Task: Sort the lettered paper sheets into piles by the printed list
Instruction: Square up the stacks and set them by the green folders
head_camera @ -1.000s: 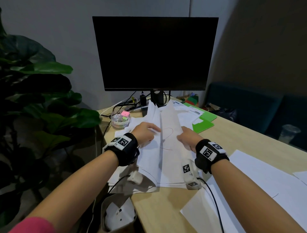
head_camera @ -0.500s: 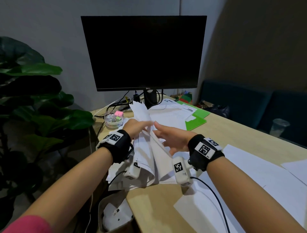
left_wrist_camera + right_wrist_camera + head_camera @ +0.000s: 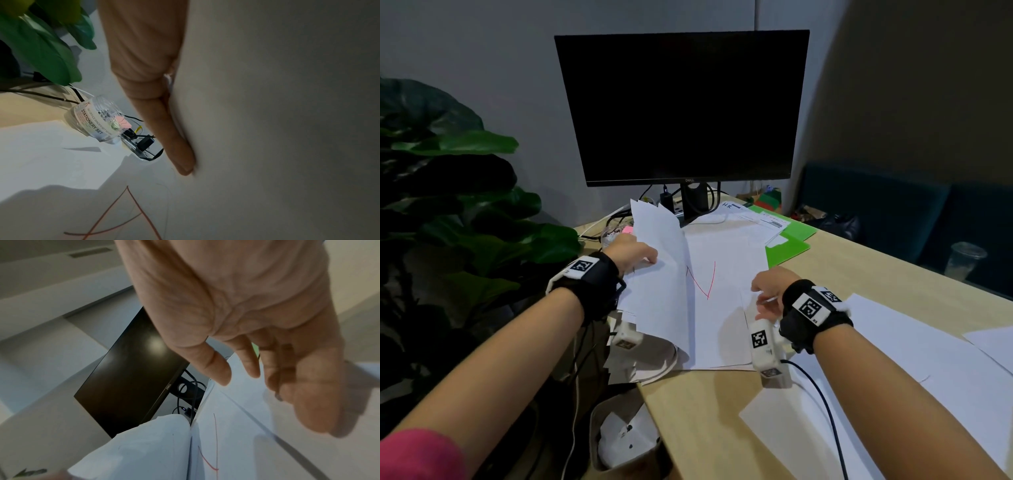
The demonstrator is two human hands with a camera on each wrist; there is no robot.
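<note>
Grey wall (image 3: 482, 51), wooden desk (image 3: 705, 428), dark monitor (image 3: 681, 106)

White sheet (image 3: 726, 308), red letter (image 3: 702, 279)

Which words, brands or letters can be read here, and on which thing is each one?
"DELL": monitor bezel.
"STATIONERY SET": clear tub; its smaller print is too blurred.
"HR", handwritten: printed sheet; its printed lines are too small.
Red "N": paper sheet.
Red "A": sheet below the left hand.
</note>
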